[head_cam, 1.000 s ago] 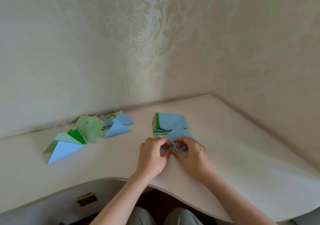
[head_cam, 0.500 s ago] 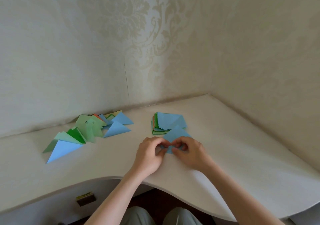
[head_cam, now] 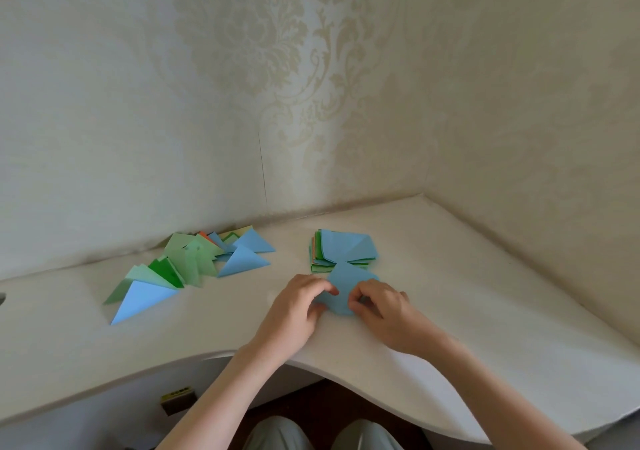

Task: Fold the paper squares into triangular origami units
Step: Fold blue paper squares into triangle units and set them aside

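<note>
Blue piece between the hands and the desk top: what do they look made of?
Blue piece: thin matte paper, judging by its sharp fold edges and flat colour, like the stack behind it. Desk top: smooth off-white surface with a soft sheen and rounded edge, probably laminate or painted board; the view cannot settle which.

Cream corner table (head_cam: 485,311), damask-patterned wallpaper (head_cam: 242,51), perhaps a small labelled tag (head_cam: 178,399) beneath.

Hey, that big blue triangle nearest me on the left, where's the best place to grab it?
Pinch the blue triangle at its wide right end, coming from the right. It lies flat and tapers to a thin point at the near left; its far edge overlaps the green units.
</note>
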Tool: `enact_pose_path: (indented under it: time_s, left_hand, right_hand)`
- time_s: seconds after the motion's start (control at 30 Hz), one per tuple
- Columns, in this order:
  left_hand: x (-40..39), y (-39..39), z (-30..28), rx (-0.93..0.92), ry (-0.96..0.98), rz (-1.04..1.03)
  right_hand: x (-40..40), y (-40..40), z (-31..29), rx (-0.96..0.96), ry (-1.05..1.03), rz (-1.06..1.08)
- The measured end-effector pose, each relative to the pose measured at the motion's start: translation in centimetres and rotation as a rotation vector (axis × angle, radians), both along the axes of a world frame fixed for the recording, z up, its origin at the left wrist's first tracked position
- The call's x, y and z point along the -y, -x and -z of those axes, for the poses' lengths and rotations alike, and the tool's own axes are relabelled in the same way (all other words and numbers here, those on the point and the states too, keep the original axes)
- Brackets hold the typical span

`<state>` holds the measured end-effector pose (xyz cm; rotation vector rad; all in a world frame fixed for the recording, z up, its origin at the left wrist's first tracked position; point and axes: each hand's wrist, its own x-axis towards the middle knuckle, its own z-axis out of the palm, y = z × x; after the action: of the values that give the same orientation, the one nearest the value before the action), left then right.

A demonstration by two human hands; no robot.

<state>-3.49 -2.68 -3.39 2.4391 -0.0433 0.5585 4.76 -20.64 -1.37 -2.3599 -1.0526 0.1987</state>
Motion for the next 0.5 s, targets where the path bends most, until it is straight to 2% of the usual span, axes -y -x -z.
enact_pose_path:
  time_s: [0.07, 0.13, 0.27, 0.37, 0.5]
  left_hand:
    - [-0.3, 0.0, 0.1, 0.025, -0.073, 0.023]
    - [-0.4, 0.0, 0.0, 0.046, -0.109, 0.035]
    - [-0.1, 0.4, -0.2, 0.051, -0.098, 0.021]
    - [0.1, 0.7, -0.2, 0.002, 0.017, -0.035]
    - [0.5, 0.6, -0.3, -0.059, 0.119, -0.07]
  right_hand:
    - [0.3, 0.0, 0.1, -0.003, -0.028, -0.004]
    - [0.5, 0.1, 0.7, -0.001, -0.139, 0.038]
    - [1.4, 0.7, 1.6, 0.092, -0.321, 0.021]
    - [1.7, 1.0, 1.7, 0.176, -0.27, -0.001]
    - [0.8, 1.1, 2.3, 0.25, -0.217, 0.109]
